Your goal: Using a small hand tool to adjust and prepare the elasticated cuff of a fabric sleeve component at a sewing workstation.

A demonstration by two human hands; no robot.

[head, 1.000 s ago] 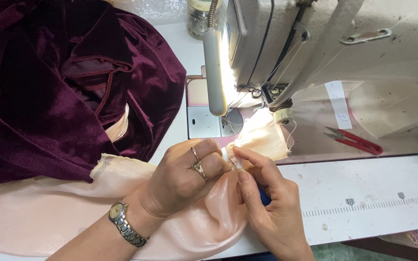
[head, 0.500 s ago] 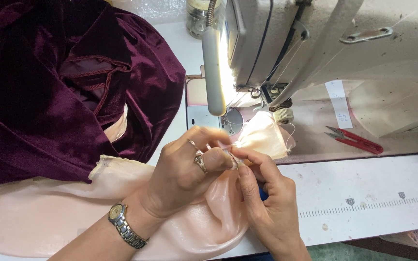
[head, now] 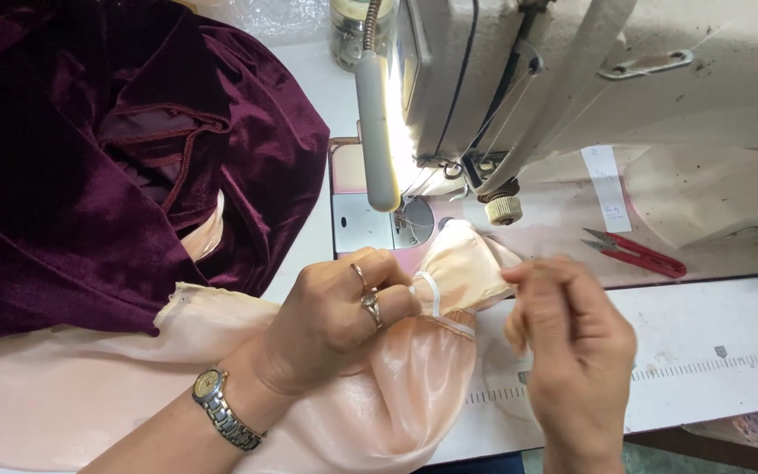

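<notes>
My left hand [head: 335, 320], with two rings and a wristwatch [head: 221, 411], is closed on a gathered bunch of shiny peach fabric [head: 414, 404]. A thin white elastic loop [head: 429, 294] sits on the gathers just off its fingertips. The gathered end points toward the needle plate [head: 370, 224] of the sewing machine [head: 660, 79]. My right hand [head: 572, 351] hovers to the right of the fabric, apart from it and blurred. Its fingertips are pinched together, and nothing shows between them.
A heap of dark maroon velvet [head: 63, 175] covers the table's left side and overlaps the peach fabric. A lit tube lamp [head: 377, 132] hangs beside the machine head. Red thread snips [head: 633, 254] lie on the machine bed at the right. A printed ruler scale [head: 704, 369] runs along the table front.
My right hand has let go of the gathered edge and pulled away to the right. My left hand keeps its hold on the fabric, and the white elastic loop is now uncovered.
</notes>
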